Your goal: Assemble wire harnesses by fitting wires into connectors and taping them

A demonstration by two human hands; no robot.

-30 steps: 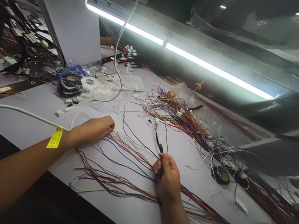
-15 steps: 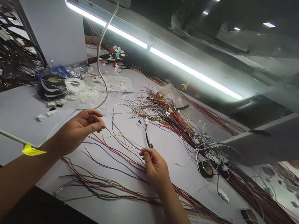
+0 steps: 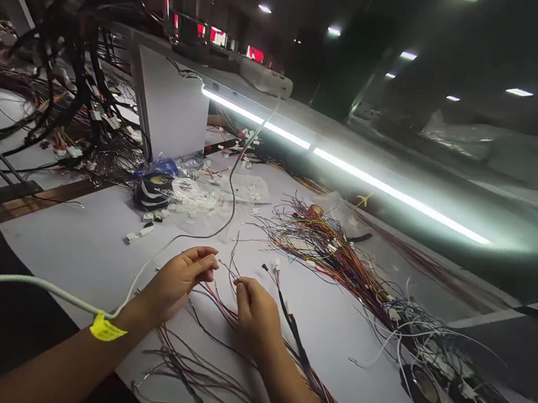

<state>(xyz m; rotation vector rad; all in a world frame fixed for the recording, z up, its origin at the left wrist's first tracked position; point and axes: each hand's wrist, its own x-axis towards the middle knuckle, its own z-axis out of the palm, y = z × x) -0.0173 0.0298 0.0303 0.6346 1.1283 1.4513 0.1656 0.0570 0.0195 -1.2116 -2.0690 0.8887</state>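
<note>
My left hand [image 3: 183, 283] is closed in a pinch, and a thin wire [image 3: 227, 268] runs from its fingertips toward the other hand. Close by on the right, my right hand [image 3: 257, 314] pinches thin wires between thumb and forefinger. Below both hands a loose bundle of coloured wires [image 3: 203, 373] fans out over the white table [image 3: 72, 266]. Beside the right hand lies a black-sleeved cable branch [image 3: 296, 337], with a white connector [image 3: 276, 265] and a small black connector [image 3: 265, 267] at its end.
A large bundle of multicoloured wires [image 3: 336, 255] lies behind the hands. Tape rolls [image 3: 154, 190] and clear plastic bags stand back left; another tape roll [image 3: 423, 386] sits right. A white cord [image 3: 34, 284] with a yellow tag [image 3: 107, 329] crosses my left forearm. A light tube [image 3: 401, 194] hangs above.
The view has swung left and up, so the table appears lower and further right. My hands have come closer together, and the right hand now pinches wires near the left fingertips.
</note>
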